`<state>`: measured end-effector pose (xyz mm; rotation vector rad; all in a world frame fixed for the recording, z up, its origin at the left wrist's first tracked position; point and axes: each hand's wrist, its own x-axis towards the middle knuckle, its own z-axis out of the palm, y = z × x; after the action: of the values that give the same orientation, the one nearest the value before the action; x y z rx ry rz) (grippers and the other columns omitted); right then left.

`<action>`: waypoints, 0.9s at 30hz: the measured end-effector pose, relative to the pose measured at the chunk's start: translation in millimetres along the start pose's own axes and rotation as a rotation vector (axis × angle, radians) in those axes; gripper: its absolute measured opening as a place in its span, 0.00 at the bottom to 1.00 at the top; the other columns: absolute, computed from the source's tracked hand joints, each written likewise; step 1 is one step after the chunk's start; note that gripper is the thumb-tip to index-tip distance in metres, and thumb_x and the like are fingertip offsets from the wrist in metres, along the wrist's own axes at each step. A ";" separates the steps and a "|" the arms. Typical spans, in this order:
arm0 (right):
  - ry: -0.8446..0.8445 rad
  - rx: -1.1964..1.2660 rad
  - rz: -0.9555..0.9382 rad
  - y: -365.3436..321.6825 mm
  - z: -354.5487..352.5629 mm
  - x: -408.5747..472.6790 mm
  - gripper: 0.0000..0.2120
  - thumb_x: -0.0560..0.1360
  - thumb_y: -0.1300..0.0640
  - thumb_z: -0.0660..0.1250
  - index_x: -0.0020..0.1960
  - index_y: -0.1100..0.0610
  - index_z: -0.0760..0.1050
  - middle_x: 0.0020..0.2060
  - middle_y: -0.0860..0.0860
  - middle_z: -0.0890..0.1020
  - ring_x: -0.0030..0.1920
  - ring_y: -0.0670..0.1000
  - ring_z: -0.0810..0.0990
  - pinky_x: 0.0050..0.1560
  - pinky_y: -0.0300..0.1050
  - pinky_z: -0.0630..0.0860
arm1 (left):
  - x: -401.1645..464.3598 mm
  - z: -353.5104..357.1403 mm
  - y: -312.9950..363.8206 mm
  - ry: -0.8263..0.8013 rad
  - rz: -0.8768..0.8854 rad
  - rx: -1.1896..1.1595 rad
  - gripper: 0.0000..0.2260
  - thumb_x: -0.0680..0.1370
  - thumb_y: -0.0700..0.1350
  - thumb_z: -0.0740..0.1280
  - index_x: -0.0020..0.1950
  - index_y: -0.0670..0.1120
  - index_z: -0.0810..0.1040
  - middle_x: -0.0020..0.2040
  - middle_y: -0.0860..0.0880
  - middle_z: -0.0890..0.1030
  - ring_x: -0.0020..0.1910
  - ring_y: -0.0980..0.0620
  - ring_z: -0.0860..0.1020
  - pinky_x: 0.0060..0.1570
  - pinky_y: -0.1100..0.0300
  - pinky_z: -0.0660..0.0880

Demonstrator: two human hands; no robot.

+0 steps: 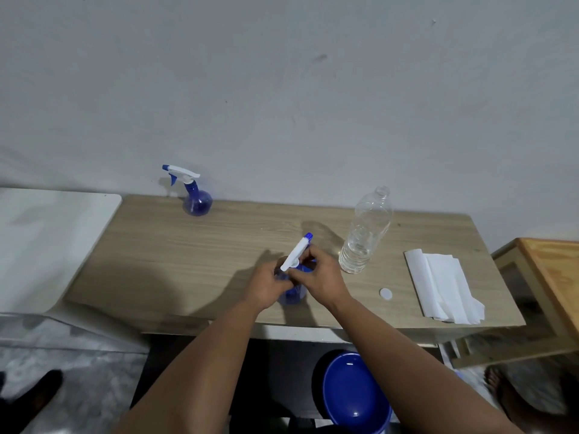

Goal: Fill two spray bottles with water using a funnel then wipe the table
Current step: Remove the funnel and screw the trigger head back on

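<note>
A blue spray bottle (pixel 293 294) stands near the front middle of the wooden table (pixel 188 252). My left hand (pixel 269 285) grips its body. My right hand (pixel 316 274) is closed around the bottle's neck and white trigger head (pixel 297 252), which points up and away from me. A second blue spray bottle (pixel 194 198) with its white head on stands at the back left by the wall. A clear water bottle (pixel 365 233), uncapped and about a third full, stands to the right of my hands. No funnel is visible.
A white bottle cap (pixel 385 293) lies on the table right of my hands. Folded white paper towels (pixel 441 286) lie at the right end. A blue basin (pixel 355 393) sits under the table. A white surface (pixel 47 239) adjoins on the left, a wooden stand (pixel 551 277) on the right.
</note>
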<state>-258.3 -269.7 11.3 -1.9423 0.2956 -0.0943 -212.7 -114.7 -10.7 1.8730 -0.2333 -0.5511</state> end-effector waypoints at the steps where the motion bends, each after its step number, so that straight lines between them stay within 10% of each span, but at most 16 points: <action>1: 0.016 -0.014 0.003 -0.7 2.3 1.2 0.13 0.67 0.60 0.81 0.42 0.53 0.77 0.41 0.53 0.84 0.40 0.49 0.81 0.48 0.47 0.80 | 0.2 -0.2 -0.3 0.001 0.001 0.005 0.19 0.66 0.41 0.73 0.53 0.59 0.82 0.50 0.53 0.87 0.50 0.56 0.83 0.55 0.58 0.77; 7: -0.041 -0.040 -0.065 4.3 -0.7 0.5 0.13 0.70 0.56 0.80 0.54 0.49 0.85 0.49 0.48 0.86 0.51 0.45 0.84 0.56 0.42 0.80 | 0.0 -1.1 0.7 0.008 0.002 0.011 0.20 0.66 0.42 0.72 0.55 0.58 0.83 0.52 0.50 0.87 0.55 0.48 0.84 0.60 0.53 0.77; 27: 0.147 -0.027 -0.001 7.1 24.6 -8.2 0.09 0.71 0.54 0.80 0.47 0.52 0.81 0.45 0.44 0.83 0.47 0.45 0.84 0.53 0.52 0.82 | -6.8 9.1 1.6 0.120 -0.039 0.145 0.17 0.69 0.46 0.73 0.56 0.60 0.82 0.44 0.54 0.86 0.46 0.51 0.84 0.52 0.47 0.80</action>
<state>-262.4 -248.0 -4.1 -1.9660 0.3945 -0.2356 -222.8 -120.0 -9.9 2.0472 -0.1607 -0.4568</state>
